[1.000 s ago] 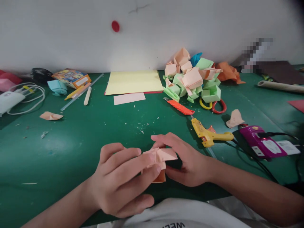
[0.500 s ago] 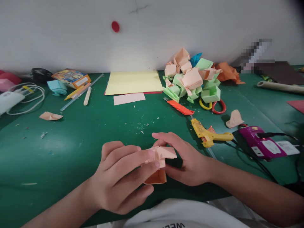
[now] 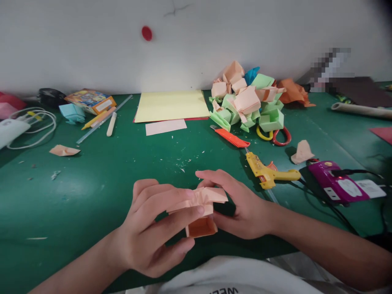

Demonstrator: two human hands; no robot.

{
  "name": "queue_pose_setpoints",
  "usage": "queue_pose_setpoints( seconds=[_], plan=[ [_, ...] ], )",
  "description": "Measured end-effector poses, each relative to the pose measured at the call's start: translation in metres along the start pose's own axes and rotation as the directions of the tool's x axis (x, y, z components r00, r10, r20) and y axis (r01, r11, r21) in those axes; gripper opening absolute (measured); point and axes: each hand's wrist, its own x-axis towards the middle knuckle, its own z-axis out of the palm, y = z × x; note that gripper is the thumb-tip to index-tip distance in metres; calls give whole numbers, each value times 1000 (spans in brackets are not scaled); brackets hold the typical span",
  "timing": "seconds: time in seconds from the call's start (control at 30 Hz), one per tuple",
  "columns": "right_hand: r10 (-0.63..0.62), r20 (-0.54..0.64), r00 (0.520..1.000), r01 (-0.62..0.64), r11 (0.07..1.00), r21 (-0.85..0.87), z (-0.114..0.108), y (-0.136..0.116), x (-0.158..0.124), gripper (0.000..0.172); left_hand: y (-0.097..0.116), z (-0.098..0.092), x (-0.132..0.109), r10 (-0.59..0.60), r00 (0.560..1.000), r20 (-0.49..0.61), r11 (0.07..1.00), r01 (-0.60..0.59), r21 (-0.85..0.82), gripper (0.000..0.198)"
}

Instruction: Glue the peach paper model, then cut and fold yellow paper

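A peach folded-paper piece (image 3: 203, 224) is held between both hands near the front of the table. Its lower part is an open box shape, and a flat, bow-like folded strip (image 3: 216, 194) lies across its top. My left hand (image 3: 156, 224) has its index and middle fingers pressed on the strip, with the thumb below, apart from the box. From the right side, my right hand (image 3: 239, 204) grips the box, thumb at its near right corner. Its other fingertips are partly hidden behind the paper.
A yellow glue gun (image 3: 269, 169), an orange cutter (image 3: 231, 137) and scissors (image 3: 281, 136) lie right of centre. Behind them rises a heap of folded paper pieces (image 3: 248, 100). A purple power adapter (image 3: 338, 181) sits at right, yellow sheets (image 3: 173, 106) at the back, pens (image 3: 98, 118) at left.
My left hand's fingers have shifted slightly left and lifted a little, so more of the strip and the box's opening shows. My right hand stays almost still.
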Motion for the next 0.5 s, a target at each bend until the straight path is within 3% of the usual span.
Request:
queue_pose_setpoints(
  seconds=[0.13, 0.5],
  plan=[
    [3, 9, 1000, -3, 1000, -12, 0, 0, 1, 83, -1, 0, 0, -1, 1000, -14, 1000, 1, 13, 34],
    [1, -3, 1000, -1, 1000, -9, -1, -2, 3, 84, -3, 3, -5, -161, 987, 28, 983, 157, 93, 40]
  ],
)
